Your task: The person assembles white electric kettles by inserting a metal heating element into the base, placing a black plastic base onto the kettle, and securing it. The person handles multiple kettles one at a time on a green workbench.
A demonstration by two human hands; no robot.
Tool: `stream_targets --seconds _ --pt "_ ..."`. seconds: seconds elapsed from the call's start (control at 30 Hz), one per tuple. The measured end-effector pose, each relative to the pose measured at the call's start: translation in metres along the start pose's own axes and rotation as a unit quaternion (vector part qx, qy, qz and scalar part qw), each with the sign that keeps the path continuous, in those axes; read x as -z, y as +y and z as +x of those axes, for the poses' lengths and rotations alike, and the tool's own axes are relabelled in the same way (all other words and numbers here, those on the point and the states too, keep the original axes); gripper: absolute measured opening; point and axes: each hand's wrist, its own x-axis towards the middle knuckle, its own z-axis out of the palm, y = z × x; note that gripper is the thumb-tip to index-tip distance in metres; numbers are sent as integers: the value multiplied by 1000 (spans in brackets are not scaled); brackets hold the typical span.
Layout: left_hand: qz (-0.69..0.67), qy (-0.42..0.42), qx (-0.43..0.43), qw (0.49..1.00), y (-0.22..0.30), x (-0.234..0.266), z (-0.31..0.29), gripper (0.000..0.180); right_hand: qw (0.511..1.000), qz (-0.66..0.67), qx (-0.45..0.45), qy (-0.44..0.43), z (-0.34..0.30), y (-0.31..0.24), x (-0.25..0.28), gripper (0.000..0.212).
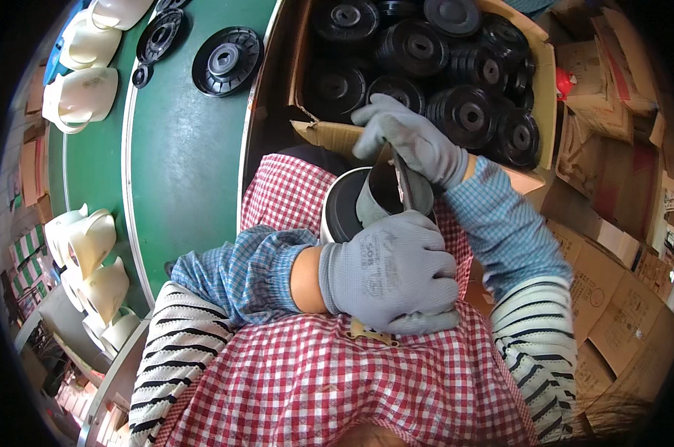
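Hands meet over the lap, right in front of the person's checked apron (337, 387). The left hand (389, 272), in a grey glove, is clenched around the lower part of a round black-and-white housing (344, 212), which sits just at twelve o'clock from that hand and touches it. The right hand (415, 138), also gloved, comes down from about one o'clock and grips the upper end of a thin dark strip (396, 179) that runs into the housing's mouth. So both hands are grasping, and the left is the nearer one, wrapped on the body itself.

The housing's round opening seems to face up and a little toward eleven o'clock; its axis runs roughly from the lap up toward the cardboard box (329, 134). The strip's long axis lies nearly along twelve to six, slightly tilted toward the right hand.

At twelve to one o'clock the box holds stacked black pulley-like discs (467, 112). At ten o'clock a green conveyor belt (180, 164) carries another black disc (227, 61) and cream plastic shells (84, 93)
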Motion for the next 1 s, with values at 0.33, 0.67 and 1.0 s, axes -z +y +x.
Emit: stream_targets --seconds 0.33,0.67,1.0 --pt "-591 181 59 784 -46 56 -58 38 925 -249 -285 43 -54 -122 16 37" --pt "387 -84 118 911 33 84 -139 49 837 93 -478 250 -64 -83 24 42" --pt "364 -176 229 886 43 99 -145 21 763 219 -462 396 -87 -87 -10 47"
